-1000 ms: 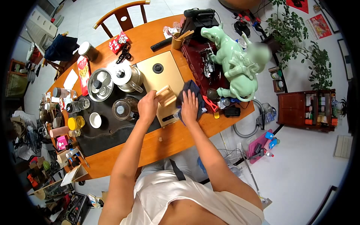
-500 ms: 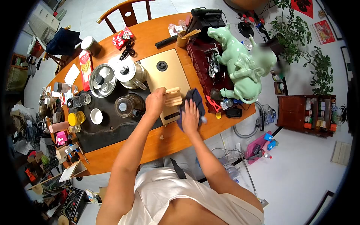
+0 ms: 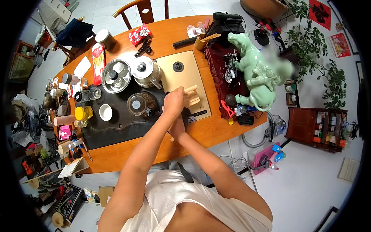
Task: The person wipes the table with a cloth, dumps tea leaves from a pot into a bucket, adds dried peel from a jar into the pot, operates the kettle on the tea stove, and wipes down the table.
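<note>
My left hand (image 3: 174, 102) is closed on a light wooden rack (image 3: 191, 96) with several slats, held above the gold panel (image 3: 185, 79). My right hand (image 3: 177, 125) is lower, beneath my left wrist, at the panel's front left corner. Its fingers are mostly hidden by my left hand and forearm. Parts of a dark blue cloth (image 3: 186, 113) show around it. Just left of my hands stands a glass pot with a dark handle (image 3: 141, 104) on the black tray (image 3: 116, 133).
A steel kettle (image 3: 145, 71), a round steel bowl (image 3: 116, 76) and a white cup (image 3: 105, 112) stand on the left. A green ox figurine (image 3: 257, 73) sits on a dark red stand (image 3: 220, 77) at the right. Jars line the table's left end.
My right hand has moved left with the cloth, from the panel's right side to under my left wrist. My left hand has shifted slightly with the rack. The view has shifted.
</note>
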Tool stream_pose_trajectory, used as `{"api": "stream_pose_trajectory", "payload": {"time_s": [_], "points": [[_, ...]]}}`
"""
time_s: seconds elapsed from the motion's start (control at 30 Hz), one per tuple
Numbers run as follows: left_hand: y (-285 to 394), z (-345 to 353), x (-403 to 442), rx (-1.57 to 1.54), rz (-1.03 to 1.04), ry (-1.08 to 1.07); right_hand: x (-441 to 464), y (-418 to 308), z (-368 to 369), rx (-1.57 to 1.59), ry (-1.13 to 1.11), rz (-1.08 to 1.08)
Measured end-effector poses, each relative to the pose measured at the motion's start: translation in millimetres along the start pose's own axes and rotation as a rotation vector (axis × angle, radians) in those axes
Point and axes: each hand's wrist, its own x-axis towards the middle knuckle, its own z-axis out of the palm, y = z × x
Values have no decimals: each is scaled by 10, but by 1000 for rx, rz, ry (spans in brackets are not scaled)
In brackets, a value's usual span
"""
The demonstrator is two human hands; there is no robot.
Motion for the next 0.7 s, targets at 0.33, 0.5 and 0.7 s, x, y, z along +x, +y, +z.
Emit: {"api": "stream_pose_trajectory", "payload": {"time_s": [0.33, 0.5, 0.7], "points": [[-190, -268, -1223, -1276, -924, 119, -233, -129, -236, -267, -77, -128], [-425, -139, -1251, -1661, -1040, 295, -397, -17, -192, -345, -139, -162], [-571, -125, -988, -1859, -1036, 81, -62, 6, -78, -283, -108, -139]]}}
